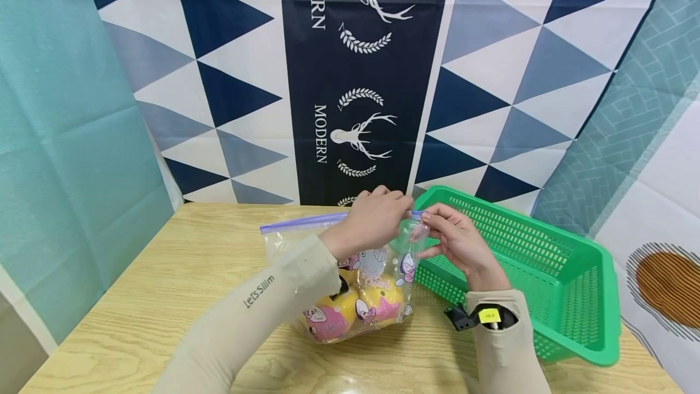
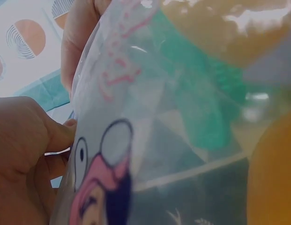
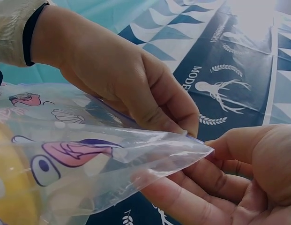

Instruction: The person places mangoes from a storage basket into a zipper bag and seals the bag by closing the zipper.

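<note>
A clear zip bag (image 1: pixel 383 278) with a purple zip strip (image 1: pixel 306 221) and cartoon prints stands on the table. Rounded yellow things (image 1: pixel 377 303) fill its lower part. My left hand (image 1: pixel 374 221) reaches over the bag and pinches the zip strip near its right end. At the bag's upper right corner, my right hand (image 1: pixel 459 242) grips the edge between thumb and fingers. In the right wrist view the zip bag (image 3: pixel 150 154) tapers to that corner, with both thumbs close together. Printed plastic of the bag (image 2: pixel 150 117) covers much of the left wrist view.
Right of the bag, a green plastic basket (image 1: pixel 604 278) with perforated walls sits on the wooden table (image 1: pixel 219 254), partly behind my right arm. A patterned cloth (image 1: pixel 235 78) hangs along the table's back edge, and a teal cloth (image 1: pixel 71 114) hangs at the left.
</note>
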`<act>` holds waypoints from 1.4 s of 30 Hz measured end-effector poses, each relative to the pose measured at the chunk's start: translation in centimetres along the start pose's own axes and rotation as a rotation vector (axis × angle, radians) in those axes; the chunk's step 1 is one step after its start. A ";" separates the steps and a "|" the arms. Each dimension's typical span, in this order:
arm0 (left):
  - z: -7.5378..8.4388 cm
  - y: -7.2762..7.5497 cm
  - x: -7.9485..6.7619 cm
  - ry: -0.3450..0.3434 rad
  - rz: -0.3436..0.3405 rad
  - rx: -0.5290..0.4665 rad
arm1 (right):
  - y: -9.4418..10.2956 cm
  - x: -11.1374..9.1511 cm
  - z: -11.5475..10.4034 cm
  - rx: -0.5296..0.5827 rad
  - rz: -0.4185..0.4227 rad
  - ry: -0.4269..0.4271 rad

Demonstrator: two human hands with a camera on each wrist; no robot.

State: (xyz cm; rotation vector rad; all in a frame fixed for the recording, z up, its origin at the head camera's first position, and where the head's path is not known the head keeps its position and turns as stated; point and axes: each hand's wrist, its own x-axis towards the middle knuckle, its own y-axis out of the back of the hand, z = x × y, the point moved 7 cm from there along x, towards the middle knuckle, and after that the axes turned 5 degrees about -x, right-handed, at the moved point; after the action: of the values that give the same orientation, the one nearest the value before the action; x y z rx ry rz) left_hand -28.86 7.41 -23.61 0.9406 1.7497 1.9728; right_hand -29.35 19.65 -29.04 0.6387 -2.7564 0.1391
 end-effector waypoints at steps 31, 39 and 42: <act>-2.1 0.3 -1.4 0.024 -0.015 -0.096 | 0.6 -0.2 -0.2 -0.006 0.032 -0.008; -2.7 0.4 -2.1 0.021 0.001 -0.109 | 0.6 -0.2 -0.1 -0.016 0.034 -0.020; -3.0 0.5 -2.4 0.024 0.007 -0.112 | 0.6 -0.2 -0.2 -0.017 0.027 -0.018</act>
State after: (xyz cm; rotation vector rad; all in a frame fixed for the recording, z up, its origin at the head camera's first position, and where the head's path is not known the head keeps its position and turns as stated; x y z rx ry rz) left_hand -29.06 3.58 -23.80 0.8898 1.6309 2.0708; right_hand -29.40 20.32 -28.94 0.6012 -2.7817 0.1163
